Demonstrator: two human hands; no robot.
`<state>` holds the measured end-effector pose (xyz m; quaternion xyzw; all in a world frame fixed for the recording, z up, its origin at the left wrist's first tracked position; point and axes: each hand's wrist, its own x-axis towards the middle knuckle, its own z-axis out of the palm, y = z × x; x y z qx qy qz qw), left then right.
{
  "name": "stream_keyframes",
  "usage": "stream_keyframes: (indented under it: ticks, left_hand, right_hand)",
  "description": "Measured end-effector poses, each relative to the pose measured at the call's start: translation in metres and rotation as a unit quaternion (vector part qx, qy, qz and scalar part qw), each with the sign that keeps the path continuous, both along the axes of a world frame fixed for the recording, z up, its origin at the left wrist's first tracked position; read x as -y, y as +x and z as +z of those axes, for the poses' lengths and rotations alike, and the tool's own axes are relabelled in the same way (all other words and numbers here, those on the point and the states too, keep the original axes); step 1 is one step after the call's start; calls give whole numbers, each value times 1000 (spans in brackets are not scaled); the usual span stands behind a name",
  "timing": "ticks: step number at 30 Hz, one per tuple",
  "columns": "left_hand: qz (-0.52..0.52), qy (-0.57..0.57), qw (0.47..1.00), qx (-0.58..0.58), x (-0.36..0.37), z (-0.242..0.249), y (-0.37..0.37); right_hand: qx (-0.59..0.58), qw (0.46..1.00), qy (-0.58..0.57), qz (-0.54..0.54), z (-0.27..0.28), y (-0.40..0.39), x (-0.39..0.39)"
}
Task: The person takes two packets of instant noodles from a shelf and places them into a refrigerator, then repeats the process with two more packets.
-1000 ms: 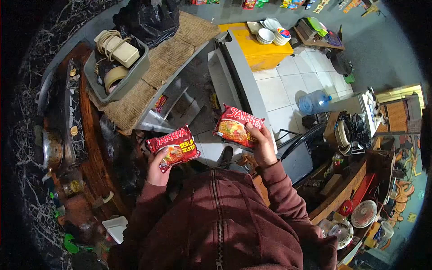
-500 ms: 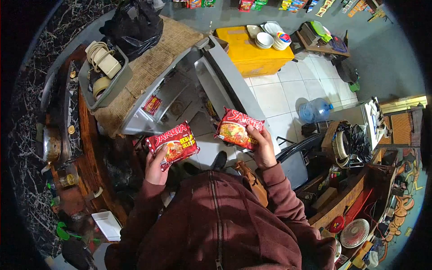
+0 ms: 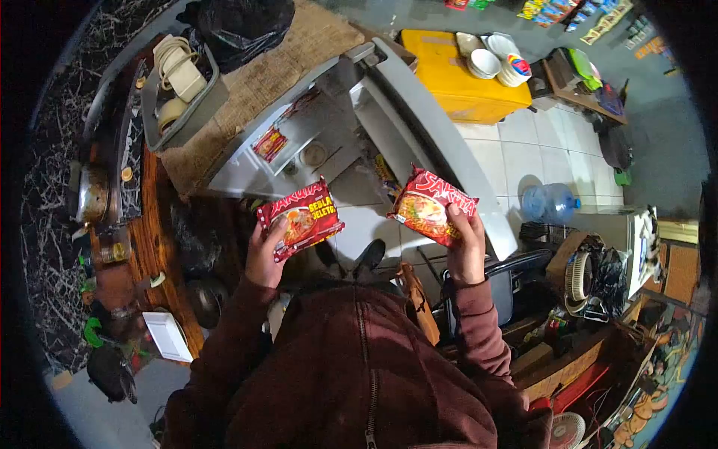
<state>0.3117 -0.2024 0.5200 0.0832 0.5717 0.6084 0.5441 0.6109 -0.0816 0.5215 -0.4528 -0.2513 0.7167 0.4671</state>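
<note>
My left hand [image 3: 265,254] is closed on a red instant noodle packet [image 3: 301,218], its thumb lying across the printed front. In my right hand [image 3: 467,243] is a second red instant noodle packet [image 3: 432,207], gripped at its right side with the thumb on top. Both packets face up and are held apart, in front of my body. Just beyond them stands a small fridge with its grey door [image 3: 419,127] swung wide. Inside, another red packet [image 3: 270,143] lies on the left part of a shelf.
A woven mat [image 3: 299,45] covers the fridge top, bearing a grey bin [image 3: 202,112] with a cable and tape, and a black bag [image 3: 243,26]. Bowls stand on a yellow box [image 3: 441,82]. A blue water jug [image 3: 550,203] lies on the tiles. A chair [image 3: 486,292] is at right.
The view has shifted, so the fridge and the room appear further right. Both hands still hold their packets, and more of the fridge interior shows.
</note>
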Motion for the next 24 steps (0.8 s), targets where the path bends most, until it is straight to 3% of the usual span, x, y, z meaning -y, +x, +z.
stream_keyframes:
  ticks: [5,11,14,19,21,22,24]
  left_hand:
    - [-13,-52,998,-30,-11,-38,-13]
    - [18,-3,1000,-25,-41,-111,-39]
    - [73,-87,993,-39,-55,-172,-57]
    - [77,-58,992,-83,-88,-288,-98]
    - [82,-88,975,-188,-99,-342,-125]
    - [93,-29,967,-236,-107,-391,-151]
    - [97,-63,971,-210,-125,-410,-173]
  right_hand:
    - [-14,999,-7,52,-35,-39,-8]
    - [-22,994,-40,104,-111,-88,-25]
    - [12,988,-35,152,-165,-106,-29]
    - [39,980,-59,189,-230,-122,-43]
    - [95,972,-18,214,-245,-130,-52]
    - [87,973,-10,213,-255,-139,-61]
    - [89,974,-2,209,-255,-151,-67]
